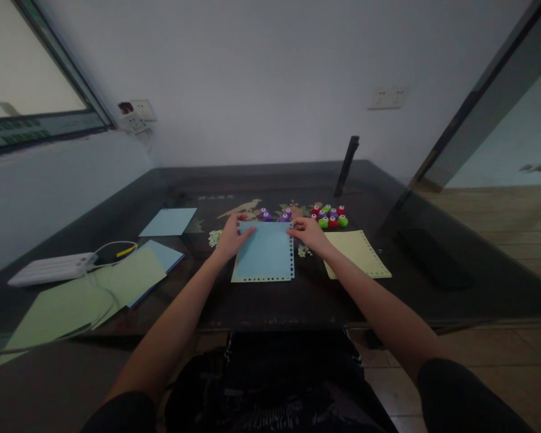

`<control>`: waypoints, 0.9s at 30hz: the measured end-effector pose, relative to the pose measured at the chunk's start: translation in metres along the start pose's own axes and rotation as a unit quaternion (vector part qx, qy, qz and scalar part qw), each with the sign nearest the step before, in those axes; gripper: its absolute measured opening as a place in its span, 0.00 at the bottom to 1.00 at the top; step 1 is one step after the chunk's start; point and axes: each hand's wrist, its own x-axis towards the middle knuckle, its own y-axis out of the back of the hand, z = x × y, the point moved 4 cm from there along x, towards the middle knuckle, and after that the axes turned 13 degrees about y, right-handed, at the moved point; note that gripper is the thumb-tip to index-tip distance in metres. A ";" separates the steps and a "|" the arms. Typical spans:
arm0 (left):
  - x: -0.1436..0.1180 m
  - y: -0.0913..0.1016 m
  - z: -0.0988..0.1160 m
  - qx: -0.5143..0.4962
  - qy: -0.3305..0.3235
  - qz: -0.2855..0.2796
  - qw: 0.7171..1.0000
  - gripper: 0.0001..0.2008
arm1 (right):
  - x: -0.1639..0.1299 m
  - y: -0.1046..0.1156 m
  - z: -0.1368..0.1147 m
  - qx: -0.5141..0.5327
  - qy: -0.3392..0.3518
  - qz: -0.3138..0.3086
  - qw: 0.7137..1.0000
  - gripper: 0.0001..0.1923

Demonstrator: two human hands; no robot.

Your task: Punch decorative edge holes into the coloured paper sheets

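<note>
Blue sheets (264, 252) at the middle of the dark table (261, 307), directly before the person; taken as landmark. Pale blue face, small dark holes down the right side and along the near edge; a paler, yellowish layer shows under the near edge. Layers slightly out of line at the lower right corner; number of sheets cannot be told.

Left hand (232, 236): gripping the far left corner, thumb flat on the face, fingers curled at the edge, nearly closed. Right hand (310, 233): thumb and fingertips pinched together at the far right corner.

Right of the blue sheets, just beside: yellow sheets (358, 255), partly under the right forearm. Beyond the far edge: purple pieces (265, 214), close; red, green and purple cluster (328, 216) farther right. Left, well apart: green sheets (63, 307) and a white power strip (54, 268). Near side: a strip of dark tabletop, then the table's edge.
</note>
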 end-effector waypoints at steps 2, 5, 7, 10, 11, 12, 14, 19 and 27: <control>0.001 -0.005 -0.005 -0.067 0.051 -0.068 0.994 0.17 | 0.003 0.011 0.003 0.047 -0.018 0.037 0.998 0.08; -0.003 -0.013 -0.004 -0.103 0.077 -0.179 0.975 0.14 | 0.006 0.029 0.008 0.097 -0.046 0.099 0.989 0.11; -0.007 -0.017 -0.002 -0.100 0.080 -0.219 0.967 0.15 | 0.006 0.039 0.010 0.116 -0.050 0.135 0.983 0.13; -0.012 -0.021 0.002 -0.090 0.066 -0.257 0.960 0.16 | 0.006 0.049 0.012 0.138 -0.040 0.172 0.975 0.14; -0.012 -0.022 0.003 -0.087 0.059 -0.267 0.958 0.16 | 0.005 0.051 0.012 0.142 -0.036 0.179 0.973 0.14; -0.013 -0.023 0.003 -0.086 0.054 -0.272 0.957 0.16 | 0.005 0.052 0.012 0.145 -0.033 0.183 0.972 0.14; -0.013 -0.024 0.004 -0.087 0.055 -0.268 0.958 0.16 | 0.005 0.052 0.011 0.146 -0.033 0.181 0.972 0.13; -0.012 -0.018 0.007 -0.078 0.059 -0.203 0.974 0.14 | 0.002 0.040 0.006 0.133 -0.070 0.080 0.985 0.13; -0.005 -0.021 0.000 -0.131 0.056 -0.165 0.976 0.14 | -0.005 0.021 0.008 0.103 -0.069 -0.072 0.990 0.08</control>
